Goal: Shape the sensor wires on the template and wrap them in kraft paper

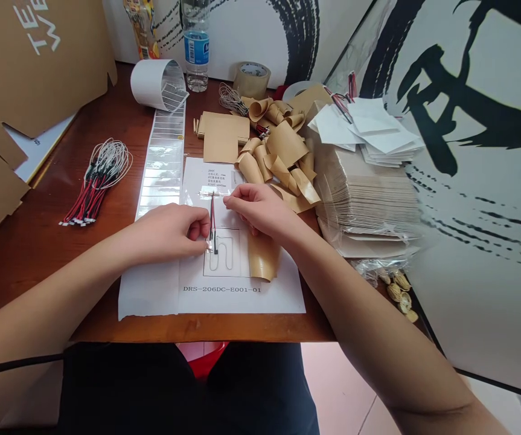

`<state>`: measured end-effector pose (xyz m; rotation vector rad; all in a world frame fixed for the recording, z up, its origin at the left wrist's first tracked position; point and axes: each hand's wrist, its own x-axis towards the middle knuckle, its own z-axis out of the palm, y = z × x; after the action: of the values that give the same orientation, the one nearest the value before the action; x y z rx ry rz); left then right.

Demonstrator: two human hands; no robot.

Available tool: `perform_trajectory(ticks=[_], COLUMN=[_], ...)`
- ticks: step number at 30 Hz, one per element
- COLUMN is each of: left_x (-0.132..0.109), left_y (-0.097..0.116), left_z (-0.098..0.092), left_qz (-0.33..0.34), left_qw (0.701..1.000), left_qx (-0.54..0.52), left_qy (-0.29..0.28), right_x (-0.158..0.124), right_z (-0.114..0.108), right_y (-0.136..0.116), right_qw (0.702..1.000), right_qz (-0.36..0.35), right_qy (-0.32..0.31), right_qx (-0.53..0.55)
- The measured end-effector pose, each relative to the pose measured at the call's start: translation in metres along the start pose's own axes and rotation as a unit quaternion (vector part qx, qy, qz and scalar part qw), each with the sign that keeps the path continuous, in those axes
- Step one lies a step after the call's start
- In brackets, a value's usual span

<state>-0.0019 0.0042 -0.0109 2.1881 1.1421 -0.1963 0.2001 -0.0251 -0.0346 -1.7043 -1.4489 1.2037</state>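
Okay so from my end, the red-and-black wire lead [213, 220] lies mid-frame on the printed sheet [260, 299], running down onto a drawn serpentine outline [221, 251]. My left hand [169, 232] is right beside it, fingers curled together at its lower end, though I can't tell if they're actually clamped on. My right hand [260, 211] is up near its top, fingers together and resting by a strip of clear tape [206, 193]. Curled kraft paper strips [278, 157] pile above the sheet, and a bundle of wire leads [99, 178] sits at left.
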Motion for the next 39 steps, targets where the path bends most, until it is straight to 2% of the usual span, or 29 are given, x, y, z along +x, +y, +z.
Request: perform_trajectory(ticks=[39], left_x=[-0.0008], left_y=[0.0015], left_z=[0.0008], left_qz=[0.001], left_qw=[1.000], left_qx=[0.024], left_qy=[0.000], right_x=[0.0006], right_z=[0.0000], right_y=[0.0017], right_qw=[1.000], right_qz=[-0.016], right_qy=[0.000], right_qx=[-0.009])
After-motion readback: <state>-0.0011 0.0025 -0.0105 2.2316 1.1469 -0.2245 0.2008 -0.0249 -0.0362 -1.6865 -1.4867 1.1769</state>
